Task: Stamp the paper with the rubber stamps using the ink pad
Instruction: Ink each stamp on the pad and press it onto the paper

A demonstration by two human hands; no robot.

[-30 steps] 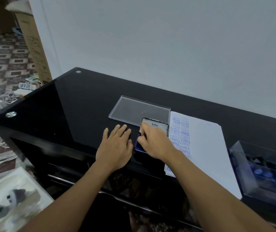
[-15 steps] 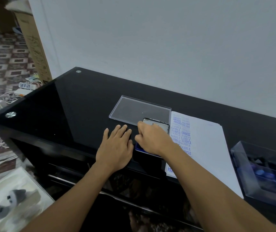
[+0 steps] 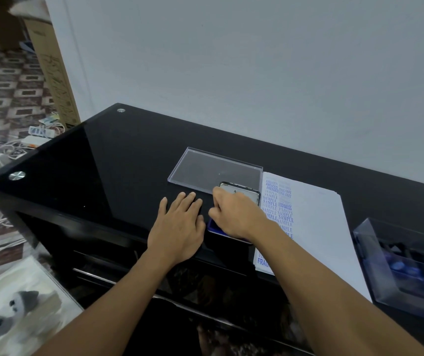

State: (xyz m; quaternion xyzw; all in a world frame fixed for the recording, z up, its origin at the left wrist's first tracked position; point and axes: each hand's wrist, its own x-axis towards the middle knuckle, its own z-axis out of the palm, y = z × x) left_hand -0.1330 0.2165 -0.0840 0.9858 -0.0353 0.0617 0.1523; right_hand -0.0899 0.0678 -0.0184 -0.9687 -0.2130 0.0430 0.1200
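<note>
The ink pad (image 3: 215, 226) lies open on the black table, its blue pad showing and its lid (image 3: 241, 193) raised behind. My right hand (image 3: 234, 214) covers most of it, fingers curled round the lid's left edge. No stamp shows in that hand. My left hand (image 3: 180, 224) rests flat on the table just left of the pad, fingers straight. The white paper (image 3: 316, 227) lies right of the pad, its left column filled with blue stamp prints. The rubber stamps (image 3: 411, 271) sit in a clear box at the far right.
A clear plastic lid (image 3: 216, 170) lies flat behind the ink pad. The black glass table (image 3: 103, 163) ends at a grey wall. Left of the table the floor holds cables and a cardboard box (image 3: 54, 73).
My right hand has shifted left across the ink pad, its fingers now at the lid's left edge. My left hand and the paper have stayed put.
</note>
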